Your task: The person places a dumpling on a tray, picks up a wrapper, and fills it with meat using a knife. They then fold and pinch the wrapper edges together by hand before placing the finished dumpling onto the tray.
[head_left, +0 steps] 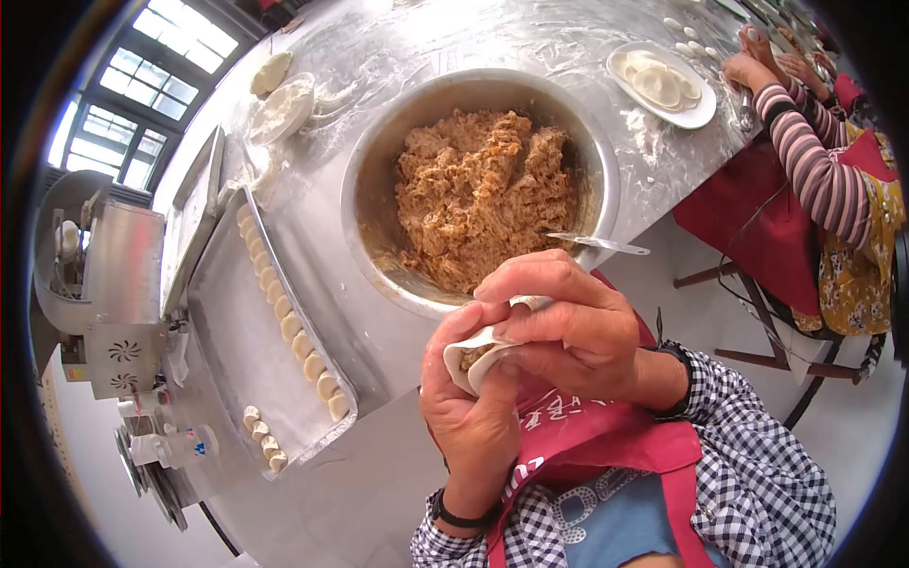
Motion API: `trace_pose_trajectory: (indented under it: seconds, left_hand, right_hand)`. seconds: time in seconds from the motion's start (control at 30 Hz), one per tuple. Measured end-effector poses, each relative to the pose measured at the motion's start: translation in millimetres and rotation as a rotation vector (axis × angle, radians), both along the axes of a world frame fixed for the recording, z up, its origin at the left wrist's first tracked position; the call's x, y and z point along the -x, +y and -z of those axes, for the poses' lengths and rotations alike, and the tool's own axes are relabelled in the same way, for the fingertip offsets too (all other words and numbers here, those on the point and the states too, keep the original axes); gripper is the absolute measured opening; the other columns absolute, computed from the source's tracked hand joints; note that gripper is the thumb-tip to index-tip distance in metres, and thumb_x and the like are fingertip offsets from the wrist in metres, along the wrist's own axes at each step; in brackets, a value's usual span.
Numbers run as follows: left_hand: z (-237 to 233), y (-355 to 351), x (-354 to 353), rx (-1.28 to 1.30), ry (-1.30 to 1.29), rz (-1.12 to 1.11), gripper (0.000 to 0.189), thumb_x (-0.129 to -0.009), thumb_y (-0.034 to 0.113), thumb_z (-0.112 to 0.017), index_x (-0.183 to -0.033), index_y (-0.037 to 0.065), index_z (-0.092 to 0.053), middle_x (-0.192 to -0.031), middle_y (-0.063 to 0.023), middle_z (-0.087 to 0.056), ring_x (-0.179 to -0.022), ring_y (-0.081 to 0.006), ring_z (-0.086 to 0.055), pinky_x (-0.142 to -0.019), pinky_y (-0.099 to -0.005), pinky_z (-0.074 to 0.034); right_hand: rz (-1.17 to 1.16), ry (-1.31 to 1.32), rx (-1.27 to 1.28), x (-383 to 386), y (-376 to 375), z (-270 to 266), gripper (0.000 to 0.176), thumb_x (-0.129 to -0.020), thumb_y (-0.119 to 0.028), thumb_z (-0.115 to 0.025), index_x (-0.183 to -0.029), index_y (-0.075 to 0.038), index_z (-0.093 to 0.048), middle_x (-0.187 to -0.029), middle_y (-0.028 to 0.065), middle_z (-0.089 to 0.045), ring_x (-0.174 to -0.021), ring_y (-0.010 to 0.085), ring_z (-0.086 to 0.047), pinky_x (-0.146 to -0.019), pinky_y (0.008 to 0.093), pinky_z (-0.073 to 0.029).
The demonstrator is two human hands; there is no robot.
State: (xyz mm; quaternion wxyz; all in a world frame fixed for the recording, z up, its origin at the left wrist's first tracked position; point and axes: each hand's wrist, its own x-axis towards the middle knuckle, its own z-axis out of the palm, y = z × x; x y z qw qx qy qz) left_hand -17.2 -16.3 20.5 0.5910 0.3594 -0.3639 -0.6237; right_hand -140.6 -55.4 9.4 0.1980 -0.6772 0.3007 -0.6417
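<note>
Between my two hands is a dumpling (478, 358), its pale wrapper folded partly over and some brown filling showing at the open left end. My left hand (471, 398) cups it from the left, thumb against the near side. The fingers of my right hand (578, 331) pinch the wrapper's upper right edge. Just beyond my hands stands a wide metal bowl (365, 237) heaped with brown minced filling (483, 194). A flat metal-looking spatula (601, 243) rests in it, its handle over the right rim.
Left of the bowl, a metal tray (251, 341) holds a row of dumplings (292, 327) and a few more at its near corner. A white plate of wrappers (658, 80) lies at the upper right. Another person's hands (753, 62) work beyond it. A flour bowl (284, 109) stands behind.
</note>
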Motion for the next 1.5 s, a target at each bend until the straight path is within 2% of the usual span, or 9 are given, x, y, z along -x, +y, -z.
trace_pose_trajectory:
  seconds: [0.23,0.47,0.77,0.93,1.17,1.23,1.4,1.47,1.5]
  left_hand:
    - [3,1,-4,0.055,-0.171,-0.026,0.05,-0.081,0.016,-0.067,-0.122,-0.001,-0.043,-0.114,-0.0106,-0.052,-0.101,-0.0163,-0.054,-0.085,-0.026,-0.046]
    - [-1,3,-3,-0.005,-0.09,-0.033,0.047,-0.082,0.012,-0.065,-0.121,-0.001,-0.043,-0.112,-0.0109,-0.053,-0.099,-0.0156,-0.054,-0.084,-0.0256,-0.047]
    - [4,6,-10,0.038,-0.22,0.01,0.043,-0.084,0.009,-0.061,-0.122,-0.003,-0.043,-0.11,-0.0121,-0.055,-0.097,-0.0166,-0.056,-0.085,-0.027,-0.047]
    - [-6,7,-11,-0.046,0.023,0.108,0.045,-0.084,0.008,-0.06,-0.123,-0.003,-0.041,-0.113,-0.0127,-0.053,-0.102,-0.0181,-0.055,-0.087,-0.0283,-0.046]
    - [-5,6,-12,-0.09,-0.028,0.121,0.047,-0.084,0.008,-0.059,-0.125,-0.003,-0.039,-0.117,-0.0141,-0.05,-0.107,-0.0202,-0.052,-0.091,-0.0309,-0.045]
    - [-4,5,-11,-0.096,0.034,0.118,0.036,-0.085,-0.001,-0.053,-0.12,-0.004,-0.045,-0.116,-0.0124,-0.054,-0.106,-0.0173,-0.053,-0.091,-0.0276,-0.043]
    - [4,4,-13,-0.065,0.062,0.098,0.041,-0.085,0.005,-0.057,-0.122,-0.004,-0.043,-0.117,-0.014,-0.051,-0.107,-0.0202,-0.052,-0.091,-0.03,-0.044]
    - [4,6,-14,-0.061,0.043,0.092,0.047,-0.084,0.01,-0.061,-0.124,-0.003,-0.04,-0.119,-0.0156,-0.05,-0.108,-0.0233,-0.052,-0.091,-0.0323,-0.046]
    - [4,6,-15,-0.065,-0.003,0.087,0.047,-0.084,0.01,-0.06,-0.124,-0.003,-0.04,-0.119,-0.0157,-0.05,-0.108,-0.0229,-0.053,-0.091,-0.0321,-0.045]
  right_hand:
    - [-0.011,0.064,0.049,2,-2,-2,0.014,-0.066,-0.007,-0.07,-0.077,-0.002,-0.062,-0.1,0.012,-0.06,-0.081,0.0223,-0.059,-0.069,0.031,-0.048]
    - [-0.046,-0.003,-0.037,-2,1,-3,0.015,-0.065,-0.005,-0.07,-0.076,-0.001,-0.061,-0.104,0.0159,-0.059,-0.086,0.0246,-0.06,-0.071,0.0327,-0.049]
    - [-0.092,0.127,-0.009,4,-2,-3,0.014,-0.066,-0.005,-0.07,-0.076,-0.001,-0.06,-0.106,0.0165,-0.058,-0.091,0.0262,-0.059,-0.074,0.0324,-0.048]
    - [-0.107,-0.002,-0.127,-3,2,-9,0.016,-0.066,-0.008,-0.072,-0.077,-0.002,-0.062,-0.106,0.0161,-0.059,-0.093,0.0262,-0.059,-0.078,0.0331,-0.048]
    - [-0.239,-0.042,-0.057,-1,-4,6,0.014,-0.065,-0.006,-0.072,-0.074,-0.004,-0.061,-0.099,0.0123,-0.06,-0.09,0.023,-0.059,-0.072,0.0318,-0.048]
    - [-0.229,-0.019,-0.038,1,-4,6,0.017,-0.067,-0.008,-0.073,-0.078,-0.004,-0.061,-0.099,0.0129,-0.06,-0.09,0.0257,-0.058,-0.073,0.0347,-0.048]
    - [-0.189,0.046,-0.031,0,0,5,0.019,-0.068,-0.009,-0.075,-0.08,-0.004,-0.062,-0.099,0.0143,-0.059,-0.091,0.0287,-0.058,-0.075,0.0377,-0.048]
    - [-0.093,-0.061,-0.165,-7,4,-1,0.015,-0.064,-0.006,-0.074,-0.071,-0.004,-0.061,-0.1,0.0118,-0.059,-0.09,0.0224,-0.059,-0.071,0.03,-0.049]
    - [-0.096,-0.061,-0.165,-7,3,-1,0.015,-0.064,-0.006,-0.074,-0.071,-0.004,-0.061,-0.1,0.0118,-0.059,-0.09,0.0224,-0.059,-0.071,0.03,-0.049]
